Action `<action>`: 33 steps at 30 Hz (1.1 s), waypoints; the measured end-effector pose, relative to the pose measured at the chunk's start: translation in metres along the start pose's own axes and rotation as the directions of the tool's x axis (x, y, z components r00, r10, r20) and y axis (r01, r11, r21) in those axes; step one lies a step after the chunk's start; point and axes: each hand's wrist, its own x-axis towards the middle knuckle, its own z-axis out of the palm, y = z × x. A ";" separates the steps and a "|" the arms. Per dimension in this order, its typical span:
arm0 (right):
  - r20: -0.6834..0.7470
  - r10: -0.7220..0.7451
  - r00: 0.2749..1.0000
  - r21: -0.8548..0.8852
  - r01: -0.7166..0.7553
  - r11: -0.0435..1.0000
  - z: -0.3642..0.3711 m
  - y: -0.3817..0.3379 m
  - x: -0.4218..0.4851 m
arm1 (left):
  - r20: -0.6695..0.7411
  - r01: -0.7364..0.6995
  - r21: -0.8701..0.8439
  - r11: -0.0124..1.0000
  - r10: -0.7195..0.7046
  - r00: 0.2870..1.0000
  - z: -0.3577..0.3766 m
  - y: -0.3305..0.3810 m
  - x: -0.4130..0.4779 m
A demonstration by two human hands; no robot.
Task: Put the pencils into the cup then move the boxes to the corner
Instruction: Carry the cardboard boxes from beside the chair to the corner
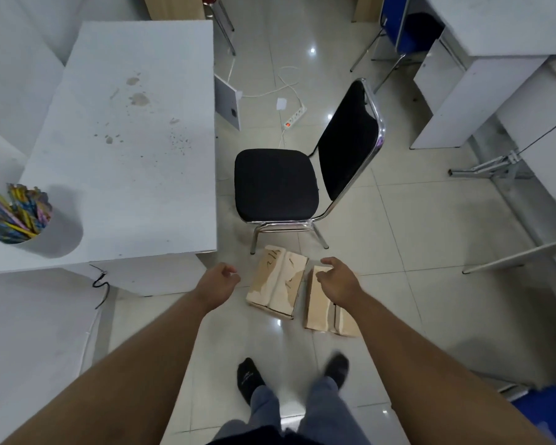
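Note:
Several colourful pencils [16,213] stand in a white cup [57,234] at the near left corner of the white table [126,139]. Two tan cardboard boxes lie side by side on the tiled floor in front of my feet: the left box [276,282] and the right box [321,306]. My left hand [217,281] hovers to the left of the left box, fingers loosely curled, holding nothing. My right hand [337,279] hovers over the far end of the right box, fingers loosely curled and apart from it as far as I can tell.
A black chair with a chrome frame [280,184] stands just beyond the boxes. A white power strip [294,117] and its cable lie on the floor farther back. White desks [482,75] stand at the right, a blue object [549,409] at the lower right.

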 end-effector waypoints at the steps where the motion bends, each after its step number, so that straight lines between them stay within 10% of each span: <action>1: 0.007 -0.006 1.000 0.004 0.006 1.000 -0.001 0.001 0.007 | -0.019 0.009 0.002 1.000 -0.009 1.000 0.002 0.000 0.006; 33: -0.075 0.053 0.996 0.179 -0.039 0.983 0.238 0.229 0.364 | -0.244 -0.026 -0.092 0.995 0.002 0.970 0.281 -0.206 0.353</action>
